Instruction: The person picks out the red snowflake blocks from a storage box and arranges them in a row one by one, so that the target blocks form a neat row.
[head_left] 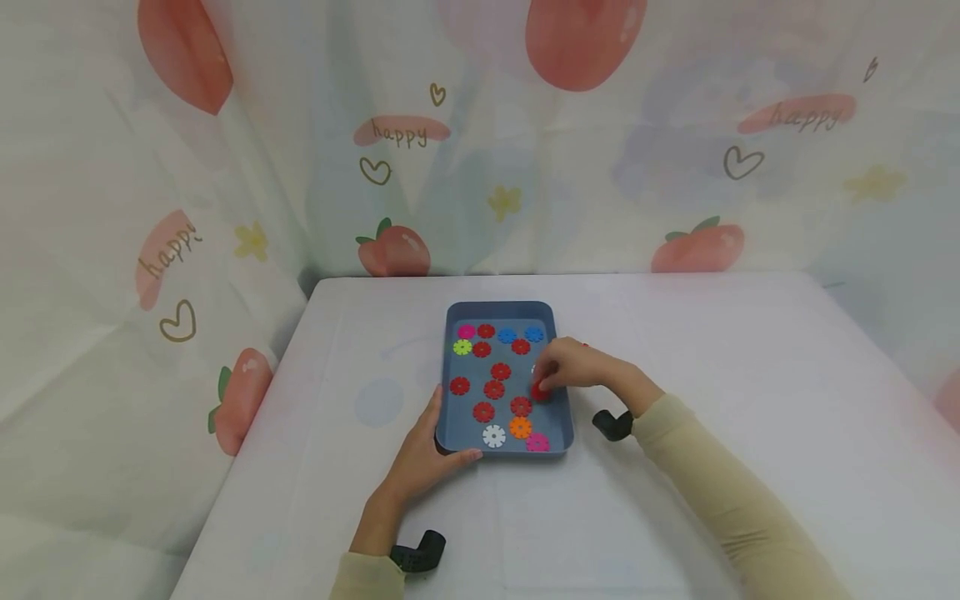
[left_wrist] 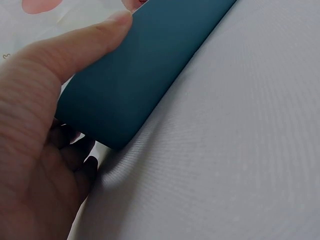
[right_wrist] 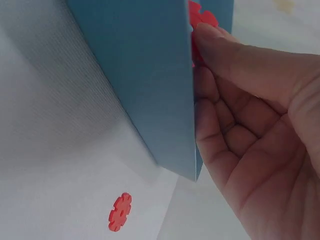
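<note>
We find the right hand (head_left: 573, 364) over the right side of the tray (head_left: 498, 310); step in hand reads to us as setting down or picking up one red disc (head_left: 537, 393), which of the two we cannot tell. Thumb and finger are closed in a pinch on it, remaining fingers folded toward the palm. The disc sits at the fingertips, inside the tray's right wall; whether it touches the floor we cannot make out. Just nearer us than the pinch: a second red disc (head_left: 521, 407), then an orange disc (head_left: 521, 427). Left of the hand, more red discs (head_left: 494, 389); beyond it, two blue discs (head_left: 534, 334). Outside the wall, just past the back of the hand, a loose disc (right_wrist: 120, 212), also red, lies on the table (head_left: 675, 350). The left hand (head_left: 420, 461) grips the near left corner, thumb along the near wall, fingers bent at the side; we see no disc in it. Next move, we judge, calls for a steady pinch, then a clean lift or gentle release, knuckles clear of wall and neighbouring discs, left hand bracing against a slide.
</note>
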